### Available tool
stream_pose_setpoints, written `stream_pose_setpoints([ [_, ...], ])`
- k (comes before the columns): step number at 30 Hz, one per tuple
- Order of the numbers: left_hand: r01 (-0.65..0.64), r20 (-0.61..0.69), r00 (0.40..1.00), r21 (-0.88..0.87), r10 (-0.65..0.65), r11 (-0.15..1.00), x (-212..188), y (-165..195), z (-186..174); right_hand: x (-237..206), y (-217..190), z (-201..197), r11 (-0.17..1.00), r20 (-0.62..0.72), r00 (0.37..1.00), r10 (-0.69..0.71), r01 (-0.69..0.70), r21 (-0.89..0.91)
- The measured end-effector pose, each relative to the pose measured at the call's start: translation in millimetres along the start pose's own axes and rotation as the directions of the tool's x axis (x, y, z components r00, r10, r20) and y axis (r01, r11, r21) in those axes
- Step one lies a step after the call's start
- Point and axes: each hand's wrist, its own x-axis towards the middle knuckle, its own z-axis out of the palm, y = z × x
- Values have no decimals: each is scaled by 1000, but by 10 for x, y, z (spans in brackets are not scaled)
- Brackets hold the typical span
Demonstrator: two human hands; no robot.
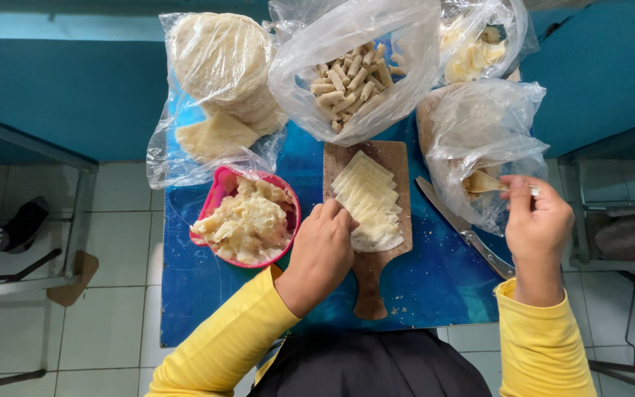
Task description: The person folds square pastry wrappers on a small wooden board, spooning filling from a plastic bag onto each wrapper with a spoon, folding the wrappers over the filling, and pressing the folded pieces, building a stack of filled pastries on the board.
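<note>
My left hand rests its fingertips on a fanned stack of pale dough sheets lying on a wooden cutting board. My right hand is raised at the right, pinching a small utensil with a white handle whose tip, coated in paste, reaches into a clear plastic bag. Both arms wear yellow sleeves. A pink bowl of lumpy pale filling sits just left of my left hand.
A knife lies on the blue table between board and right hand. At the back are bags of round dough sheets, rolled pieces and pale scraps. Tiled floor and metal frames flank the table.
</note>
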Motion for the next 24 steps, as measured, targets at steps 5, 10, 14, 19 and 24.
stream_pose_setpoints([
  [5, 33, 66, 997, 29, -35, 999, -31, 16, -20, 45, 231, -48, 893, 5, 986, 168, -154, 423],
  [10, 22, 88, 996, 95, -30, 995, -56, -12, -15, 59, 356, -151, 709, 31, 954, 297, -242, 662],
  [14, 37, 104, 993, 97, -47, 995, -70, -39, 14, -38, 323, -292, 645, 38, 958, 284, -221, 732],
  [19, 51, 124, 990, 109, -65, 993, -93, -56, 58, -358, 201, -266, 618, 99, 961, 258, -243, 748],
  [24, 50, 127, 990, 91, -62, 995, -80, -31, 48, -641, 19, 139, 624, 327, 907, 267, -421, 658],
])
